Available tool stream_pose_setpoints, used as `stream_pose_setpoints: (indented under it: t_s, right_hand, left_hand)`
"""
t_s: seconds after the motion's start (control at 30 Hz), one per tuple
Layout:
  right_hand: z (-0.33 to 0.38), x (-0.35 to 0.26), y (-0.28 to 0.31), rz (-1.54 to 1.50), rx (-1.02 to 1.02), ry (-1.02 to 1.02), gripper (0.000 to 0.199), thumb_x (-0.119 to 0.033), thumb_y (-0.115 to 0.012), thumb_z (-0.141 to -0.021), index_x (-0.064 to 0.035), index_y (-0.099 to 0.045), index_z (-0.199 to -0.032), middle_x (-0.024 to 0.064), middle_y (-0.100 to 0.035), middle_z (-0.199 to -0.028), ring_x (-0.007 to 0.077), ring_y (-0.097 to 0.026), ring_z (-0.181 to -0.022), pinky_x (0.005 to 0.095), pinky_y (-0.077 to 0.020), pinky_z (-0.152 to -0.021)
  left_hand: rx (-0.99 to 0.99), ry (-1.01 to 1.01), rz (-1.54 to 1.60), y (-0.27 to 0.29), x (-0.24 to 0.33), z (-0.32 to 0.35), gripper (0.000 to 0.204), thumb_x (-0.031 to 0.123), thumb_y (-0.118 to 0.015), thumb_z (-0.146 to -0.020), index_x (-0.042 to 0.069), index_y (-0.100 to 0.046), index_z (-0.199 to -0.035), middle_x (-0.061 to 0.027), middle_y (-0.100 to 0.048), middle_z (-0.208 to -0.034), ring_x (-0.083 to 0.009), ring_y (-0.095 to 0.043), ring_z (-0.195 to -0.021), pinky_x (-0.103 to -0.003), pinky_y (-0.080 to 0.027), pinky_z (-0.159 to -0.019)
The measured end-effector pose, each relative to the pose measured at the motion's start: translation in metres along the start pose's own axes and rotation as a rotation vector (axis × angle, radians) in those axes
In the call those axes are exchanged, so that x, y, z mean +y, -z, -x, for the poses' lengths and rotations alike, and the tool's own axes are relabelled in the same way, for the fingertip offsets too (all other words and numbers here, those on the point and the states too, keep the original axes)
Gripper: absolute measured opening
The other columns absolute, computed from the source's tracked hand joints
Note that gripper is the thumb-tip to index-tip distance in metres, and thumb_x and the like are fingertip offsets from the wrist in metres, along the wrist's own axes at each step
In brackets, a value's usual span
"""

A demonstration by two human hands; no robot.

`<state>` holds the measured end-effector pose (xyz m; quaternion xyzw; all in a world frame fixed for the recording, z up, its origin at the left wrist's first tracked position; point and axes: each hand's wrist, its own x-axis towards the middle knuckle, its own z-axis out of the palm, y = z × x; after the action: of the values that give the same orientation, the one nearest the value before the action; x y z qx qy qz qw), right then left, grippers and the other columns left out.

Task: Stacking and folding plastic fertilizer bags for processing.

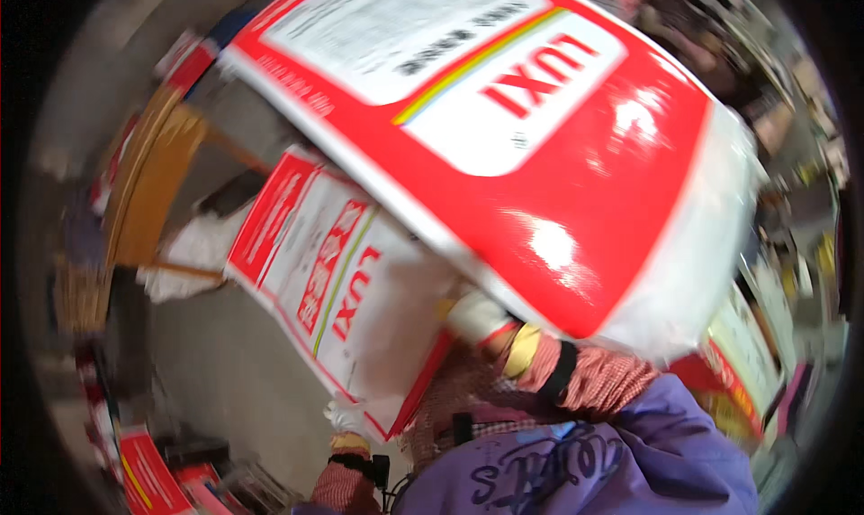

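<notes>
A large glossy red and white plastic package [585,209] fills the upper middle, tilted, with a clear plastic end at its right. Below it, partly covered, lies a smaller white and red printed bag [315,263], slanting down toward me. My left hand [342,416], in a white glove, is closed at the near lower corner of this bag. My right hand [479,317], also gloved, reaches in between the two, against the lower edge of the large package. Its fingers are blurred and partly hidden, so their grip is unclear.
A curved wooden piece of furniture [148,186] stands at the left, with white crumpled plastic [193,254] beside it. More red and white packages [148,470] lie at the lower left. A white and red carton [733,362] stands right of my arm. Grey floor [216,362] shows at left.
</notes>
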<state>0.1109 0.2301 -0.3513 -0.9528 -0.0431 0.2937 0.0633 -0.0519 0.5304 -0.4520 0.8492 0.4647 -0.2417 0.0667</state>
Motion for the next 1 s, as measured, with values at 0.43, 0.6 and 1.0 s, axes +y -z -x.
stream_pose_setpoints:
  t_s: [0.43, 0.6, 1.0]
  right_hand:
    - [0.194, 0.096, 0.059, -0.944, 0.025, 0.383, 0.024, -0.027, -0.053, -0.080, -0.0152, -0.064, -0.098, 0.0093, -0.064, -0.093, 0.0248, -0.060, -0.088, 0.0326, -0.0461, -0.076]
    - [0.218, 0.125, 0.041, -1.220, 0.097, 0.264, 0.018, -0.026, -0.056, -0.080, -0.0146, -0.065, -0.091, 0.0079, -0.064, -0.087, 0.0227, -0.061, -0.080, 0.0309, -0.0469, -0.072]
    - [0.183, 0.175, 0.117, -1.052, 0.913, -0.111, 0.030, -0.031, -0.058, -0.077, -0.0058, -0.063, -0.093, 0.0145, -0.064, -0.087, 0.0260, -0.061, -0.080, 0.0348, -0.0477, -0.072]
  left_hand:
    - [0.405, -2.033, 0.446, 0.146, 0.259, 0.270, 0.056, 0.026, -0.076, -0.061, -0.001, -0.053, -0.104, -0.0226, -0.039, -0.124, -0.0397, -0.041, -0.110, -0.046, -0.035, -0.091]
    - [0.587, -2.147, 0.345, 0.126, 0.303, 0.318, 0.053, 0.025, -0.075, -0.059, -0.001, -0.054, -0.101, -0.0195, -0.045, -0.120, -0.0384, -0.042, -0.110, -0.045, -0.035, -0.091]
    - [-0.566, -1.669, 0.753, 0.172, 0.319, 0.331, 0.019, 0.009, -0.057, -0.083, -0.005, -0.059, -0.095, -0.0070, -0.059, -0.102, -0.0100, -0.054, -0.088, -0.022, -0.043, -0.079]
